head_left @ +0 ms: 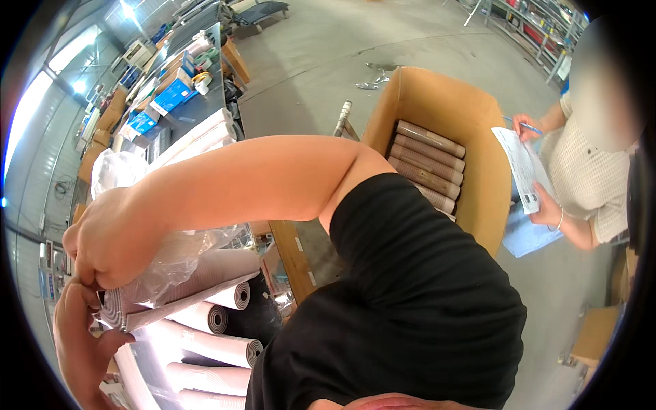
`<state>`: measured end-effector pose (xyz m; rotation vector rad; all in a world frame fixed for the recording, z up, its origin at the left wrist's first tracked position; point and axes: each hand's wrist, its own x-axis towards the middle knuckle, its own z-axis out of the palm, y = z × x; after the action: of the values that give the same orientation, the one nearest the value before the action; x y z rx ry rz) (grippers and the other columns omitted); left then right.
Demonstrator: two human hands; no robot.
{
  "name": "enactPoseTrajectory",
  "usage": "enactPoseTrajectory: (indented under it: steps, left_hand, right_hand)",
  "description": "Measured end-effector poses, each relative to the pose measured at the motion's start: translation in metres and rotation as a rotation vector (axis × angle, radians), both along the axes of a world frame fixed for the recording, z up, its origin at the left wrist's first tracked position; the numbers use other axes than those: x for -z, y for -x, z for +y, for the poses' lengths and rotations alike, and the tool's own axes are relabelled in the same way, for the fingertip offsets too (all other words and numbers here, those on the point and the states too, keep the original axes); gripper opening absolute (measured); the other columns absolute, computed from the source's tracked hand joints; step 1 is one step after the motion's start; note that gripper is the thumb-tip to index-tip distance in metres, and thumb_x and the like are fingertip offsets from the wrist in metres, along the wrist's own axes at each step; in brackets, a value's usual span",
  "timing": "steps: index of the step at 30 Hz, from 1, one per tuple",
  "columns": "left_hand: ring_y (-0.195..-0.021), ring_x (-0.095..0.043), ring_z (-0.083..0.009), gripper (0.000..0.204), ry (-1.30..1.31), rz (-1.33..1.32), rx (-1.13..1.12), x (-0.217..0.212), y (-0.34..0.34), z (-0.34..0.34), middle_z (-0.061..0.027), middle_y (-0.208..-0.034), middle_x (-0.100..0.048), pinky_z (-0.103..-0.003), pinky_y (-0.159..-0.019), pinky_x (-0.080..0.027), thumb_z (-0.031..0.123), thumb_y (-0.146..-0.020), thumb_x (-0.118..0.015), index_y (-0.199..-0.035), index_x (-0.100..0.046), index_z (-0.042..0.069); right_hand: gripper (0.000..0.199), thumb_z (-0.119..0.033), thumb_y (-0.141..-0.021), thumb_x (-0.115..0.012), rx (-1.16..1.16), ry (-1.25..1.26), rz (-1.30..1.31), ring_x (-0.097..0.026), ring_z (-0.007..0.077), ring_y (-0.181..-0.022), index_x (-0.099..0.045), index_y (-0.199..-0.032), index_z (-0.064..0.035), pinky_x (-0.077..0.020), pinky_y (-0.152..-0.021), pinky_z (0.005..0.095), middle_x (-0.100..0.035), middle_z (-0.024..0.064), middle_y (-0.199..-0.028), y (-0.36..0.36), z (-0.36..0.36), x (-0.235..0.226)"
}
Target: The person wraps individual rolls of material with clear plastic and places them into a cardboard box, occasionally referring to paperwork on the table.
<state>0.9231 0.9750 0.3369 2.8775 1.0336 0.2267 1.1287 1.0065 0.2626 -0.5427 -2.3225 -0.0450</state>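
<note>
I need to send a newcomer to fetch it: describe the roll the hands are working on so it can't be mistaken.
Start at the pile of pale rolls lower left. The topmost roll is gripped at its end by both the right hand and left hand. Only it has crinkled clear plastic film around it.

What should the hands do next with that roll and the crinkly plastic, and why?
Probably draw the clear plastic bag a little further along the white roll. Both the right hand and the left hand pinch at the roll's near end, where the plastic sits bunched, while the rest of the roll looks bare.
</note>
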Motion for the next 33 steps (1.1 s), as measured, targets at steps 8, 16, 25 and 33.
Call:
enactPoseTrajectory:
  steps: [8, 16, 25, 33]
  left_hand:
    - [-0.076, -0.048, -0.0275, 0.049, -0.336, 0.184, 0.315, -0.002, 0.014, 0.008, -0.0104, -0.083, -0.047, -0.033, -0.069, -0.040, 0.014, -0.053, -0.077, -0.090, -0.049, -0.001]
    - [-0.084, -0.049, -0.0280, 0.037, -0.135, -0.202, 0.300, 0.027, 0.026, 0.022, -0.0107, -0.087, -0.048, -0.035, -0.077, -0.039, 0.009, -0.054, -0.071, -0.084, -0.051, -0.001]
    - [-0.082, -0.047, -0.0264, 0.042, -0.220, -0.028, 0.352, 0.017, 0.037, 0.020, -0.0098, -0.085, -0.047, -0.033, -0.074, -0.038, 0.019, -0.055, -0.074, -0.081, -0.048, -0.001]
    - [-0.077, -0.044, -0.0265, 0.066, -0.272, 0.077, 0.347, 0.015, 0.046, 0.031, -0.0103, -0.083, -0.045, -0.034, -0.067, -0.035, 0.052, -0.061, -0.077, -0.076, -0.039, 0.000]
  right_hand:
    - [0.031, -0.025, -0.087, -0.048, 0.116, -0.089, -0.093, -0.060, 0.0228, -0.106, -0.069, -0.110, -0.0209, -0.0465, -0.093, 0.0387, -0.061, 0.0035, -0.118, 0.010, -0.002, -0.007]
    - [0.023, -0.025, -0.078, -0.056, 0.018, -0.154, -0.111, -0.063, 0.0226, -0.098, -0.074, -0.091, -0.0181, -0.0486, -0.084, 0.0383, -0.067, 0.0045, -0.103, 0.008, 0.003, -0.014]
    - [0.021, -0.027, -0.073, -0.060, -0.036, -0.126, -0.017, -0.064, 0.0231, -0.090, -0.075, -0.086, -0.0183, -0.0494, -0.077, 0.0384, -0.069, 0.0034, -0.091, 0.035, 0.030, -0.007]
    - [0.017, -0.022, -0.071, -0.061, -0.125, 0.025, 0.206, -0.064, 0.0201, -0.083, -0.074, -0.080, -0.0164, -0.0496, -0.073, 0.0357, -0.069, 0.0026, -0.084, 0.040, 0.032, 0.008]
